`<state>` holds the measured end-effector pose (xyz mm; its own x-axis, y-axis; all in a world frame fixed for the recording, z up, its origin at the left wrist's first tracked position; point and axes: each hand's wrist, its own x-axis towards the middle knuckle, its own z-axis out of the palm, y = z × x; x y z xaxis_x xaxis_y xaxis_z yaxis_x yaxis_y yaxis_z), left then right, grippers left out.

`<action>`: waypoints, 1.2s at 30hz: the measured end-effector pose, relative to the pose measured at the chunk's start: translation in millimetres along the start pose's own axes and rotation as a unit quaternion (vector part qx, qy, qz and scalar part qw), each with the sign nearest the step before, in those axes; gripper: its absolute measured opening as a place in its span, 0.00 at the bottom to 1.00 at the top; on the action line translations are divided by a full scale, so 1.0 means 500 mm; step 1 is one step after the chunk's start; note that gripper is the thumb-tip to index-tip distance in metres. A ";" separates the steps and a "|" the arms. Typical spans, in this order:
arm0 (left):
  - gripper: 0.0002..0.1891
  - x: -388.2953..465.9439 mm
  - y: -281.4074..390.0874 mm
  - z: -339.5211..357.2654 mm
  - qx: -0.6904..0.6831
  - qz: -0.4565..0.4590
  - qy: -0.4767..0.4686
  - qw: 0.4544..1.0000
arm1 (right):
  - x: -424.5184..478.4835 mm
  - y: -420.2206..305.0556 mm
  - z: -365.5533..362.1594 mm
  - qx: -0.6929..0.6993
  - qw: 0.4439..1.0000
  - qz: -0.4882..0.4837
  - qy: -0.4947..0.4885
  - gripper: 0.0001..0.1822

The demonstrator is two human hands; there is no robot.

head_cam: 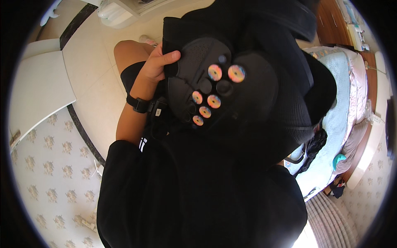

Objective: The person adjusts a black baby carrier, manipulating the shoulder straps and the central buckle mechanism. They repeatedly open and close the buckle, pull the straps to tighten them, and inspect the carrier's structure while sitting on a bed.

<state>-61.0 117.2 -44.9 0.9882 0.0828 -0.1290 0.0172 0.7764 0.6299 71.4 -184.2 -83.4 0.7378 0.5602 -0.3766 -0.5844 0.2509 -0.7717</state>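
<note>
A large black fabric item [257, 83] lies across my front, close to the camera. It has smooth padded panels, ribbed dark cloth at the right and several round discs [214, 101] with a pink, yellow and blue pattern. My left hand [159, 63] grips its upper left edge, thumb on the near face and fingers behind. A black strap with a small device [142, 105] is round that wrist. My right hand is out of view behind the black fabric; only a bit of arm shows at the lower right. What exactly the item is, I cannot tell.
To the right stands a bed with a light blue cover [333, 80], a black bundle [313, 152] and a teal crescent-shaped thing [338, 161] on it. A white tabletop [40, 90] is at the left. Brown wooden cabinets [335, 23] stand at the upper right, a curtain [332, 220] at the lower right.
</note>
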 end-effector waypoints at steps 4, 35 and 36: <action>0.35 0.001 0.010 0.027 0.030 0.019 -0.016 0.999 | 0.010 -0.010 0.032 -0.073 0.997 -0.027 -0.002 0.22; 0.23 0.054 0.042 0.053 0.099 0.075 0.296 0.947 | 0.070 -0.128 0.272 -0.288 0.926 0.011 -0.244 0.11; 0.23 0.044 0.049 0.054 0.098 0.083 0.297 0.946 | 0.074 -0.129 0.262 -0.267 0.930 0.007 -0.252 0.12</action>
<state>-34.9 121.0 -11.7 0.7210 0.5752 -0.3864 -0.0451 0.5954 0.8021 91.9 -76.3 19.5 0.3996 0.8935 -0.2048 -0.2421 -0.1126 -0.9637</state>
